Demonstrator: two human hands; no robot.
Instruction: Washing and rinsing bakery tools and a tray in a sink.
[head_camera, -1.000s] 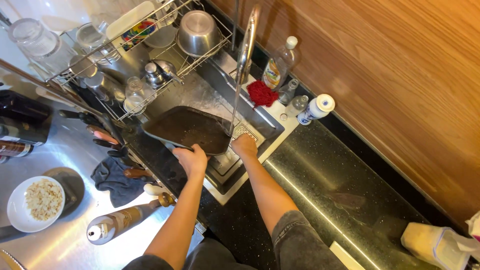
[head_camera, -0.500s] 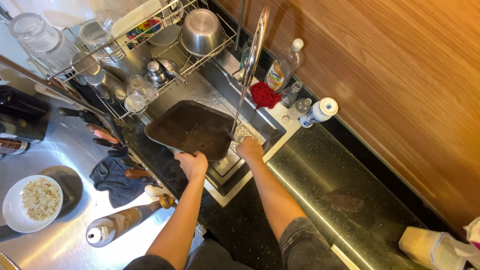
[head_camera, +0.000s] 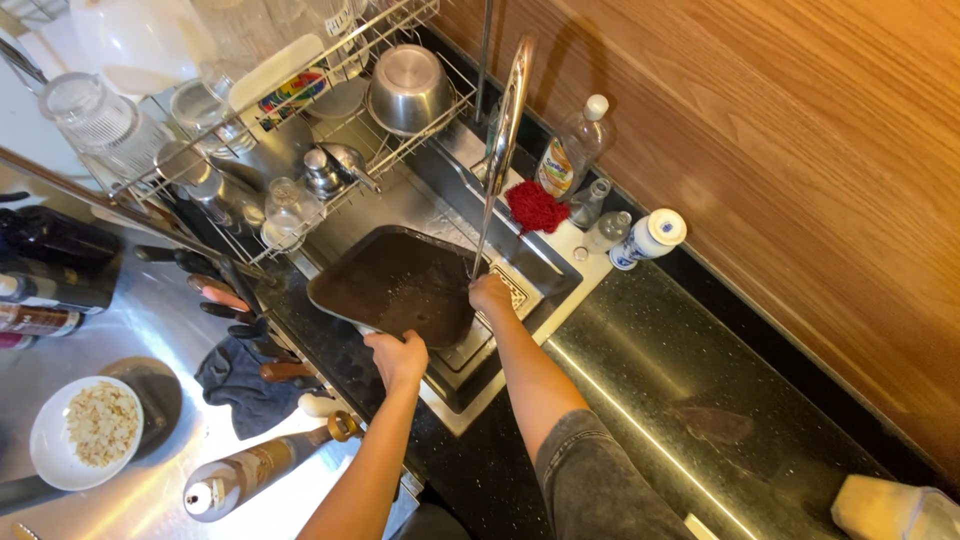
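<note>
Left hand (head_camera: 398, 358): fingers curled, gripping near edge of dark tray (head_camera: 395, 285).
Right hand (head_camera: 490, 295): closed on tray's right corner, over sink (head_camera: 540, 262).

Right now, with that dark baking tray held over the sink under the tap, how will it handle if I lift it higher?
The dark tray looks rigid, so it should not flex. Its surface glistens under the water stream, so it is probably slippery; the left hand grips one edge and the right hand another. Being wide and shallow, it may tip and spill water.
</note>
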